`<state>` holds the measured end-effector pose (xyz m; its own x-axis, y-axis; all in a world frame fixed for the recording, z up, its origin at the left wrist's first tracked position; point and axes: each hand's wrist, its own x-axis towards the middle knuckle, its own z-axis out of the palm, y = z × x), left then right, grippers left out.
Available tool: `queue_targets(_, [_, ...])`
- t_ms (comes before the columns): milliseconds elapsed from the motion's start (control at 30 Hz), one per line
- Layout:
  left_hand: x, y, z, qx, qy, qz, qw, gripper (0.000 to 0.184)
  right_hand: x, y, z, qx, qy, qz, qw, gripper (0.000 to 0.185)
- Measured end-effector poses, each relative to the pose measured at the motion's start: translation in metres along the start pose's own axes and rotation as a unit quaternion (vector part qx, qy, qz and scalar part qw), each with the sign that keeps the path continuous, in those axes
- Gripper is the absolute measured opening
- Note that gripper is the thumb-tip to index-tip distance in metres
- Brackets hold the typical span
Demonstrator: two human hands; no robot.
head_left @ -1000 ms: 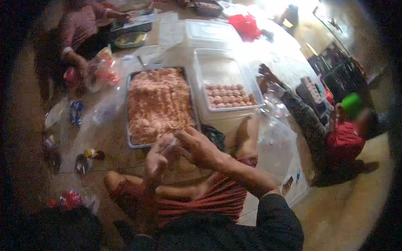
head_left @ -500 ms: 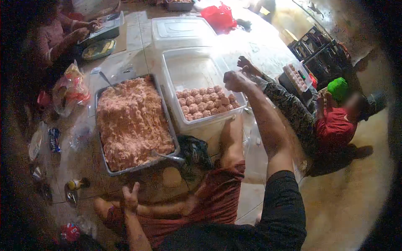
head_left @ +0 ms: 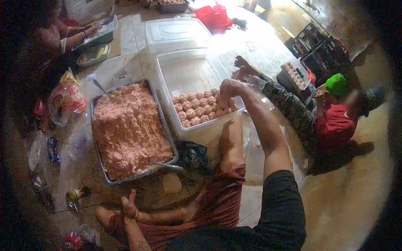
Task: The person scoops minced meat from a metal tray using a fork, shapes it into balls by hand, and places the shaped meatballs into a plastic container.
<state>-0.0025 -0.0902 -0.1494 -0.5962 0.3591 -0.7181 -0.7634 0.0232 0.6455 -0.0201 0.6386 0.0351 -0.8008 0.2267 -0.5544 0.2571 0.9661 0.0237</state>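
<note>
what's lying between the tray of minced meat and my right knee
The head view shows a black plastic bag between the tray of minced meat and your right knee; a utensil's handle juts over the tray's rim toward the bag.

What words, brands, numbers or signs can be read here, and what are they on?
No text can be read for certain.
Blue packet: pale lettering, too blurred to read.
Red wrapper: white marks, too blurred to read.
Red shirt: a small pale mark, no readable word.
</note>
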Motion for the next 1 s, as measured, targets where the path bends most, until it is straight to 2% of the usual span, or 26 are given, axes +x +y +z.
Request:
queue_targets(100, [-0.009, 0.015, 0.03, 0.054, 0.065, 0.008, 0.996, 0.065, -0.001, 0.015, 0.008, 0.045, 0.018, 0.027, 0.998, 0.037])
queue_targets(133, [0.0, 0.011, 0.035, 0.115, 0.065, 0.105, 0.986, 0.065, 0.004, 0.031, 0.021, 0.043, 0.105, -0.005, 0.994, 0.035])
queue_targets(167, [-0.001, 0.013, 0.04, 0.143, 0.063, 0.155, 0.975, 0.065, -0.001, 0.029, 0.018, 0.041, 0.191, -0.037, 0.98, 0.032])
queue_targets(200, [-0.003, 0.016, 0.045, 0.171, 0.064, 0.204, 0.962, 0.066, -0.006, 0.027, 0.016, 0.038, 0.194, -0.038, 0.979, 0.032])
queue_targets(267, [-0.02, 0.027, 0.056, 0.185, 0.056, 0.183, 0.964, 0.067, -0.048, -0.011, -0.006, 0.036, 0.341, 0.064, 0.937, 0.019])
queue_targets(400, [-0.022, 0.037, 0.078, 0.277, 0.122, 0.14, 0.943, 0.059, -0.111, -0.078, -0.05, 0.096, 0.337, -0.013, 0.936, 0.017])
queue_targets(433, [-0.026, 0.042, 0.091, 0.248, 0.077, 0.199, 0.945, 0.05, -0.118, -0.095, -0.052, 0.106, 0.333, -0.074, 0.934, 0.017])
queue_targets(500, [-0.016, 0.025, 0.099, 0.333, 0.091, 0.359, 0.867, 0.036, -0.131, -0.148, -0.046, 0.064, 0.311, -0.112, 0.942, 0.014])
queue_targets(567, [-0.001, 0.012, 0.113, 0.414, 0.045, 0.454, 0.788, 0.023, -0.148, -0.215, -0.039, 0.023, 0.255, -0.171, 0.951, 0.015])
queue_targets(600, [-0.003, 0.014, 0.129, 0.382, -0.055, 0.459, 0.8, 0.018, -0.143, -0.239, -0.018, -0.005, 0.248, -0.184, 0.951, 0.016])
queue_targets(633, [0.004, -0.002, 0.134, 0.405, -0.057, 0.592, 0.695, 0.024, -0.136, -0.261, 0.009, -0.035, 0.241, -0.193, 0.95, 0.018])
queue_targets(667, [0.013, -0.019, 0.141, 0.418, -0.058, 0.706, 0.568, 0.032, -0.135, -0.286, 0.04, 0.044, 0.293, -0.188, 0.937, 0.017])
queue_targets(700, [0.009, -0.035, 0.16, 0.418, -0.047, 0.705, 0.571, 0.032, -0.128, -0.298, 0.06, 0.082, 0.315, -0.187, 0.927, 0.017])
queue_targets(733, [0.001, -0.052, 0.183, 0.617, 0.007, 0.601, 0.508, 0.026, -0.121, -0.31, 0.08, 0.119, 0.337, -0.189, 0.915, 0.017])
queue_targets(767, [0.002, -0.057, 0.184, 0.699, 0.043, 0.532, 0.475, 0.023, -0.108, -0.315, 0.092, 0.051, 0.248, -0.187, 0.949, 0.016])
queue_targets(800, [0.003, -0.061, 0.186, 0.777, 0.069, 0.458, 0.426, 0.021, -0.095, -0.317, 0.103, 0.01, 0.201, -0.188, 0.961, 0.016])
queue_targets(833, [0.01, -0.056, 0.179, 0.645, -0.043, 0.511, 0.567, 0.023, -0.082, -0.318, 0.113, -0.031, 0.155, -0.191, 0.969, 0.016])
queue_targets(900, [0.029, -0.071, 0.175, 0.472, -0.144, 0.543, 0.68, 0.026, -0.069, -0.315, 0.123, 0.023, 0.215, -0.264, 0.94, 0.015])
queue_targets(933, [0.045, -0.099, 0.174, 0.111, -0.339, 0.522, 0.775, 0.033, -0.067, -0.316, 0.122, 0.039, 0.232, -0.289, 0.928, 0.015])
queue_targets(967, [0.05, -0.103, 0.173, -0.085, -0.412, 0.473, 0.775, 0.037, -0.075, -0.325, 0.111, 0.133, 0.226, -0.27, 0.926, 0.013])
queue_targets(1000, [0.055, -0.108, 0.171, -0.271, -0.477, 0.415, 0.726, 0.04, -0.084, -0.329, 0.098, 0.177, 0.221, -0.258, 0.924, 0.012])
